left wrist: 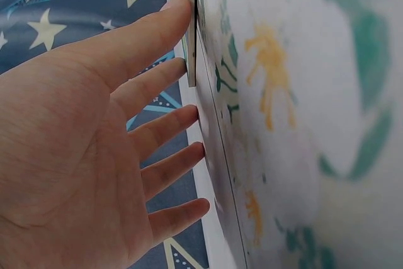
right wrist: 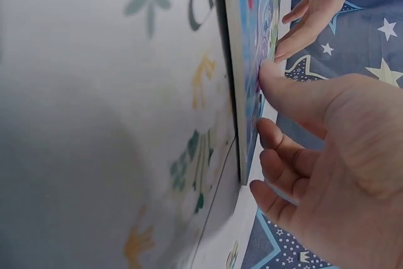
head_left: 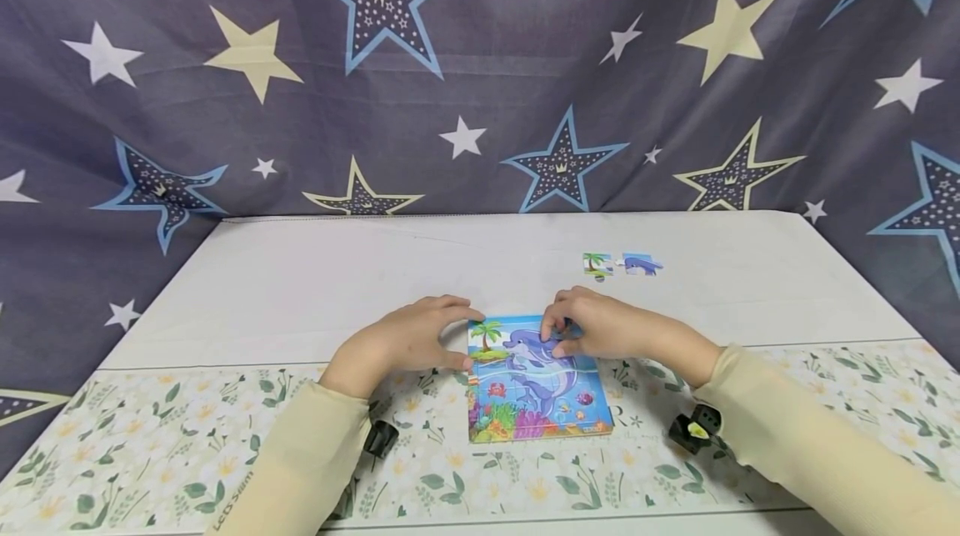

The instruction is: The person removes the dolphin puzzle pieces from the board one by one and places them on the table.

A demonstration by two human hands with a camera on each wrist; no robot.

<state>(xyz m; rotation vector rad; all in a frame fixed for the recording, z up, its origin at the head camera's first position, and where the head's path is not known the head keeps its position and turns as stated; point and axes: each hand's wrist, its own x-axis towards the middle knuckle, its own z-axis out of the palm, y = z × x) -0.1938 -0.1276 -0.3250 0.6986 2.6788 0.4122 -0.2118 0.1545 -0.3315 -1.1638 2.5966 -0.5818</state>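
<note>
A square dolphin jigsaw puzzle (head_left: 525,415) lies flat on the floral cloth. Along its upper left edge my left hand (head_left: 420,336) touches with thumb and index fingertip, the palm facing the board. In the left wrist view the fingers (left wrist: 167,127) are spread and nearly straight. My right hand (head_left: 600,323) is over the upper right part, its thumb and curled index finger pinching a puzzle piece at the dolphin's back; the hand covers most of that piece. In the right wrist view the right fingertips (right wrist: 269,133) are right at the picture surface.
Two loose puzzle pieces lie behind the right hand on the white tabletop (head_left: 360,269): a palm tree piece (head_left: 596,262) and a dolphin head piece (head_left: 640,265). A dark star-patterned curtain (head_left: 487,36) hangs behind the table. Black wrist devices (head_left: 382,438) are worn at both cuffs.
</note>
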